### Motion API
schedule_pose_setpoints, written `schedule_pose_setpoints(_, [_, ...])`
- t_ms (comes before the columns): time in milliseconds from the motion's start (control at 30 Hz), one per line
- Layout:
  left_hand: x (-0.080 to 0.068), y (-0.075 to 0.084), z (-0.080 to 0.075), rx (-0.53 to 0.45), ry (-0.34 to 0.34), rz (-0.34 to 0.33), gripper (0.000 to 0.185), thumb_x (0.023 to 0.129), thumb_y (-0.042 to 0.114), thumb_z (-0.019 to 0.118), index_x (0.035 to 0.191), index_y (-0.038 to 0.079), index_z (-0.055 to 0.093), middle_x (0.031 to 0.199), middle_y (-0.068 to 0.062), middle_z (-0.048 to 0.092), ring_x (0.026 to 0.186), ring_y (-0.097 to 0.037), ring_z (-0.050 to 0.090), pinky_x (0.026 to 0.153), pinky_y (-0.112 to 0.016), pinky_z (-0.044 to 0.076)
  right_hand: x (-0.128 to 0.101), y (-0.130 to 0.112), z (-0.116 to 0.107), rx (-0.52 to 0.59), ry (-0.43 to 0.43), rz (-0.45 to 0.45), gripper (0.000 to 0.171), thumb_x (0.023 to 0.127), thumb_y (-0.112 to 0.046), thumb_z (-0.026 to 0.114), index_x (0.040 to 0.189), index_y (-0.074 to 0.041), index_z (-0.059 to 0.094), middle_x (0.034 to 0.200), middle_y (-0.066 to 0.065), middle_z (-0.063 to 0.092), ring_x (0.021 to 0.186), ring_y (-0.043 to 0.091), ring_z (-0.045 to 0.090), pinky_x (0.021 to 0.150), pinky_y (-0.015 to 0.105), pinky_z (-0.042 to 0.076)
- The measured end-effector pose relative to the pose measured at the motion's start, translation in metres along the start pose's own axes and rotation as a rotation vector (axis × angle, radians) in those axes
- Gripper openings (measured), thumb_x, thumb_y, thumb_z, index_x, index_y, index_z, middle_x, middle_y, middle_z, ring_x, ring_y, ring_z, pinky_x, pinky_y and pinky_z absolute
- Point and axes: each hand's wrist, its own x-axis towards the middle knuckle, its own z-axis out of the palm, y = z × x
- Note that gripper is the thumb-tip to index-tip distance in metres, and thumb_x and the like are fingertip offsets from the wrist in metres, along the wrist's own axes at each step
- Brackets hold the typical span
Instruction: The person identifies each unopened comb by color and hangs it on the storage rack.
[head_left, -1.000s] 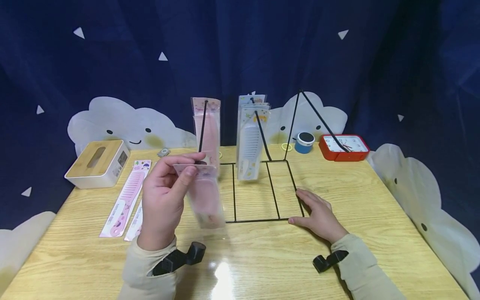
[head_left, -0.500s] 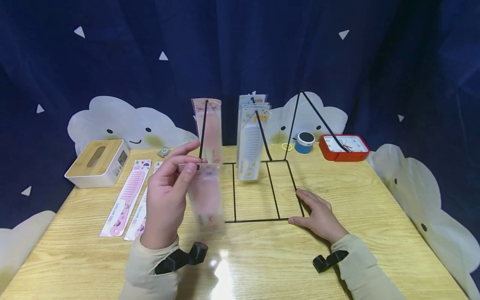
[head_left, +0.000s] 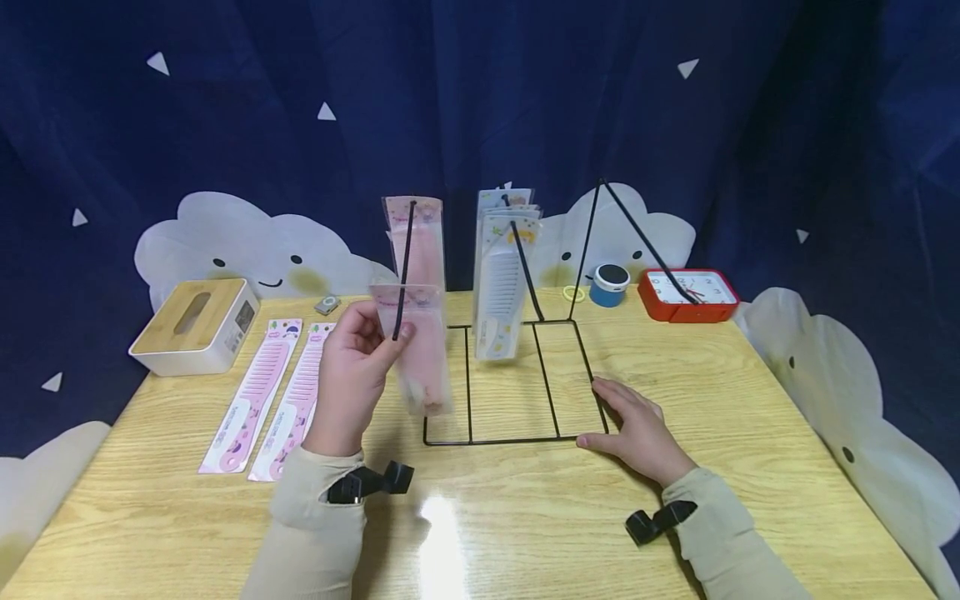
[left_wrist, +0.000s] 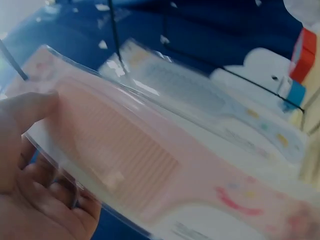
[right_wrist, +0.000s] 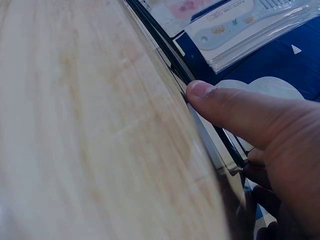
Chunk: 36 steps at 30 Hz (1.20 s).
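My left hand (head_left: 351,379) pinches the upper part of a pink comb in a clear packet (head_left: 426,354), thumb in front. The left hook (head_left: 406,267) of a black wire rack (head_left: 513,442) crosses the packet's top, its tip near my thumb. Behind it another pink packet (head_left: 429,229) hangs on the same hook. In the left wrist view the comb's teeth (left_wrist: 130,150) show through the film. Several light-blue packaged combs (head_left: 500,292) hang from the middle hook. My right hand (head_left: 641,437) rests at the rack's front right corner, thumb (right_wrist: 205,92) against the wire.
Two pink packaged combs (head_left: 250,400) lie flat on the table at left, in front of a wood-topped tissue box (head_left: 217,337). A bare hook (head_left: 645,237) slants out at right. Behind stand a blue speaker (head_left: 609,292) and a red clock (head_left: 686,312).
My left hand has moved up and right with the pink packet, whose top now sits on the left hook's front end. The right hand has stayed at the rack's corner.
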Motion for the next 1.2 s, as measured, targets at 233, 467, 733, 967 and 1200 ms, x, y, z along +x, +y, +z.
schedule_pose_setpoints(233, [0.012,-0.04,-0.009,0.117,-0.095,-0.147,0.024,0.093,0.008,0.071,0.114,0.001,0.063,0.098,-0.002,0.069,0.09,-0.012,0.064,0.076,-0.024,0.051,0.0,0.001,0.0,0.001,-0.002,0.0,0.1,0.076,-0.048,0.085,0.151,0.001,0.041,0.156,0.021,0.038,0.144,0.041,0.031,0.11,0.062,0.018])
schedule_pose_setpoints(467, [0.017,-0.072,-0.019,0.166,-0.139,-0.318,0.034,0.098,0.021,0.067,0.124,0.0,0.064,0.124,-0.014,0.067,0.112,-0.019,0.06,0.099,-0.036,0.045,0.001,0.001,0.001,-0.002,-0.001,0.0,0.1,0.076,-0.05,0.084,0.151,0.001,0.041,0.157,0.02,0.038,0.144,0.04,0.031,0.11,0.061,0.018])
schedule_pose_setpoints(733, [0.016,-0.087,-0.024,0.216,-0.177,-0.372,0.029,0.097,0.026,0.068,0.11,0.0,0.065,0.125,-0.014,0.067,0.116,-0.025,0.058,0.102,-0.043,0.042,0.0,0.0,0.0,0.007,-0.002,0.002,0.1,0.076,-0.049,0.084,0.151,0.001,0.041,0.157,0.02,0.038,0.145,0.04,0.03,0.11,0.062,0.017])
schedule_pose_setpoints(967, [0.018,-0.088,-0.025,0.275,-0.069,-0.388,0.03,0.098,0.033,0.066,0.097,0.003,0.062,0.106,-0.009,0.067,0.093,-0.021,0.058,0.08,-0.034,0.047,-0.002,0.0,0.001,0.008,-0.001,0.005,0.099,0.077,-0.048,0.084,0.151,0.001,0.041,0.157,0.02,0.038,0.145,0.04,0.03,0.11,0.062,0.017])
schedule_pose_setpoints(1200, [0.02,-0.079,-0.023,0.266,-0.029,-0.387,0.033,0.1,0.033,0.062,0.106,0.001,0.064,0.108,-0.011,0.067,0.092,-0.019,0.06,0.077,-0.028,0.05,-0.001,-0.001,0.0,0.013,-0.002,0.001,0.099,0.077,-0.048,0.084,0.151,0.001,0.04,0.157,0.02,0.037,0.145,0.04,0.03,0.111,0.062,0.016])
